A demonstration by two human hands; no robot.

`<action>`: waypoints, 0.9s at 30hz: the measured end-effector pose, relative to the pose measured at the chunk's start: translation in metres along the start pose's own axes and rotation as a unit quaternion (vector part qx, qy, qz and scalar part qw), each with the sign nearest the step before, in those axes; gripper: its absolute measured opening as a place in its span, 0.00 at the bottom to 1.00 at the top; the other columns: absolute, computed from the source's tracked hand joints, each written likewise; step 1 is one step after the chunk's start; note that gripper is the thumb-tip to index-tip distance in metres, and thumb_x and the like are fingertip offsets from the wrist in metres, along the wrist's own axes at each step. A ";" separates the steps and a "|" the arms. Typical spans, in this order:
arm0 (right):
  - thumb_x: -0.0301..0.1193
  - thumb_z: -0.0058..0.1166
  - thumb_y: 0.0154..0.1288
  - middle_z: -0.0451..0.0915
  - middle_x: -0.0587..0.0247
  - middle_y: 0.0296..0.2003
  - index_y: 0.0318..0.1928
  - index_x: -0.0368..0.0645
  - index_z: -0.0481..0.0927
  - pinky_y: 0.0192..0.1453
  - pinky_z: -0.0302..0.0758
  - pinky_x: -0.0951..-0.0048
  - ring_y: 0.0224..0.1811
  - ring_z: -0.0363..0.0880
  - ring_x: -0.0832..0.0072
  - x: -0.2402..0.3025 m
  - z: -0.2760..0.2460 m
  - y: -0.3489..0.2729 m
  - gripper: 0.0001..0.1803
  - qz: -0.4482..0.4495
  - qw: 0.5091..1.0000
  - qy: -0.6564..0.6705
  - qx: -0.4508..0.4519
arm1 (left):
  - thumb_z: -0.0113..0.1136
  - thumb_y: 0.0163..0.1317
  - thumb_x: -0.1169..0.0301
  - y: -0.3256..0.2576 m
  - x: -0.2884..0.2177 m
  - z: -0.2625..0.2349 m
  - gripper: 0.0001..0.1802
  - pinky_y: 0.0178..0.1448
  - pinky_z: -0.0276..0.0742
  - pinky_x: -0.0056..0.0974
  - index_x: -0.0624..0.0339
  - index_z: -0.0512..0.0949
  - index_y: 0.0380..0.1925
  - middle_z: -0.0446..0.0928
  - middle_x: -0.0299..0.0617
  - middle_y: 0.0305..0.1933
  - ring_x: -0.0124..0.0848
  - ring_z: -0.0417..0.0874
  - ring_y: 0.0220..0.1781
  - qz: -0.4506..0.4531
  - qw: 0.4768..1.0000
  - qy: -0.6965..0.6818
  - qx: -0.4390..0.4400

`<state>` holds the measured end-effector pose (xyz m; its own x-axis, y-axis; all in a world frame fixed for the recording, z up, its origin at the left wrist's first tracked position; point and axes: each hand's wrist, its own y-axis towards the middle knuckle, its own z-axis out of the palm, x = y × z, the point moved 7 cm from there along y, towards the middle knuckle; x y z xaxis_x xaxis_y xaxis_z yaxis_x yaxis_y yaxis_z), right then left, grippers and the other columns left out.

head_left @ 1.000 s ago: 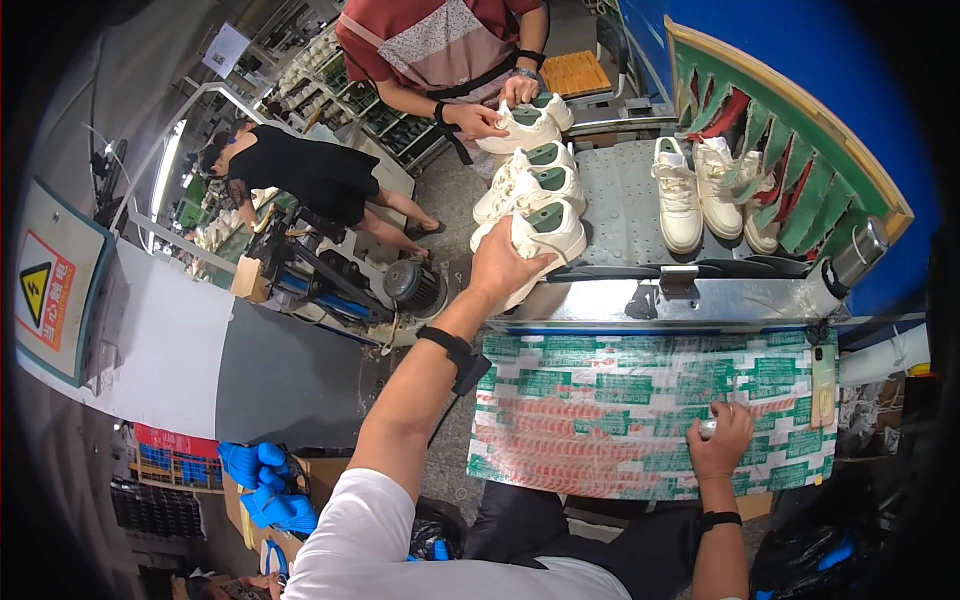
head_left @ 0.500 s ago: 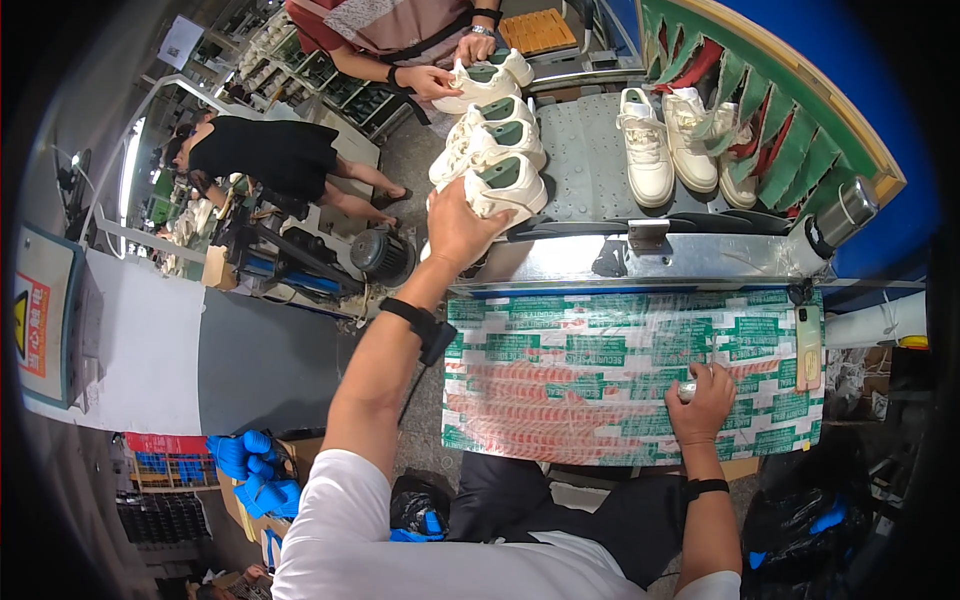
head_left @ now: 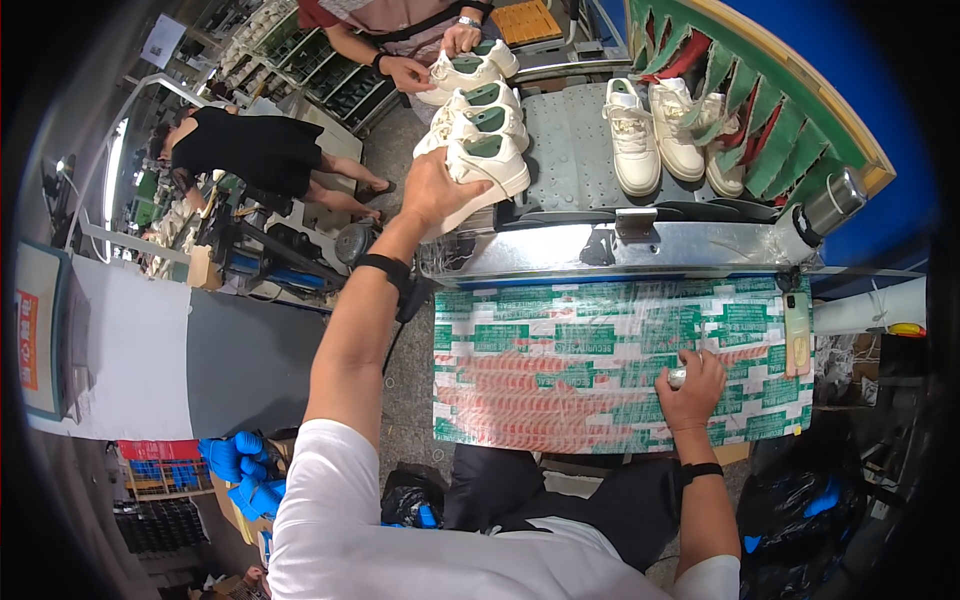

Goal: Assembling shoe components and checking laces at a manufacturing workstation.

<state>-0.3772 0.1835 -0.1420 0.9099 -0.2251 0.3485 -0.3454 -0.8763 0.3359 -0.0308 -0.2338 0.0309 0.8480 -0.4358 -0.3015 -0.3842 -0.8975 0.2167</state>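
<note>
My left hand [head_left: 437, 196] is stretched out to the end of the conveyor and closed around a cream-white sneaker [head_left: 493, 172], the nearest in a row. That sneaker tilts a little, with part of its sole edge showing. Behind it stand more cream sneakers [head_left: 492, 97] with green linings. Low over the taped tabletop [head_left: 560, 375], my right hand [head_left: 694, 392] curls around a small silvery object [head_left: 677, 378] whose kind I cannot make out. Across the row, a co-worker's hand [head_left: 408, 74] touches the farthest sneaker.
Laced white sneakers [head_left: 632, 140] stand on the grey conveyor [head_left: 568, 135] before green-and-red flaps [head_left: 780, 140]. A metal rail [head_left: 560, 247] divides conveyor from table. A steel flask [head_left: 832, 208] and a phone [head_left: 796, 335] lie to the right. Another person in black [head_left: 245, 155] works at the left.
My left hand has tipped the nearest sneaker and drawn it slightly toward me. The view has shifted a little. My right hand keeps its hold on the silvery object.
</note>
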 end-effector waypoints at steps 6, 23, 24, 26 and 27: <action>0.38 0.74 0.58 0.78 0.52 0.56 0.54 0.46 0.85 0.69 0.71 0.46 0.60 0.76 0.49 0.001 -0.003 0.005 0.24 0.002 1.000 0.021 -0.013 | 0.86 0.50 0.48 -0.022 -0.021 0.003 0.43 0.81 0.67 0.58 0.65 0.84 0.60 0.86 0.62 0.62 0.56 0.82 0.72 -0.022 0.994 0.043 -0.097; 0.37 0.74 0.58 0.78 0.52 0.55 0.54 0.48 0.84 0.68 0.71 0.46 0.60 0.76 0.50 0.001 0.000 0.003 0.23 0.012 1.000 0.000 0.006 | 0.89 0.48 0.46 -0.016 0.011 -0.004 0.53 0.71 0.81 0.51 0.64 0.77 0.68 0.85 0.61 0.65 0.56 0.86 0.67 -0.039 0.998 0.018 -0.036; 0.37 0.74 0.58 0.78 0.53 0.55 0.54 0.48 0.84 0.68 0.71 0.46 0.60 0.76 0.50 0.003 0.000 0.002 0.23 0.006 1.000 0.011 -0.002 | 0.88 0.49 0.46 -0.015 0.015 0.001 0.54 0.74 0.79 0.49 0.62 0.76 0.71 0.83 0.60 0.69 0.54 0.84 0.71 -0.058 0.998 -0.006 0.004; 0.37 0.74 0.58 0.78 0.53 0.54 0.54 0.48 0.84 0.68 0.71 0.46 0.60 0.76 0.50 0.000 -0.001 -0.002 0.23 0.004 1.000 0.020 -0.012 | 0.90 0.47 0.50 -0.037 -0.009 0.008 0.56 0.77 0.77 0.50 0.61 0.73 0.74 0.80 0.61 0.71 0.57 0.81 0.74 -0.067 0.996 -0.017 -0.053; 0.37 0.74 0.58 0.78 0.53 0.54 0.54 0.48 0.84 0.68 0.71 0.46 0.60 0.76 0.50 0.002 -0.003 0.000 0.23 -0.002 1.000 0.015 -0.022 | 0.90 0.48 0.49 -0.043 -0.006 0.011 0.57 0.77 0.76 0.49 0.62 0.72 0.75 0.80 0.61 0.72 0.56 0.80 0.75 -0.062 0.995 -0.014 -0.071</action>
<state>-0.3764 0.1840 -0.1389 0.9046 -0.2078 0.3722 -0.3513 -0.8580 0.3747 -0.0235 -0.1934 0.0128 0.8749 -0.3251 -0.3589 -0.2198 -0.9270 0.3040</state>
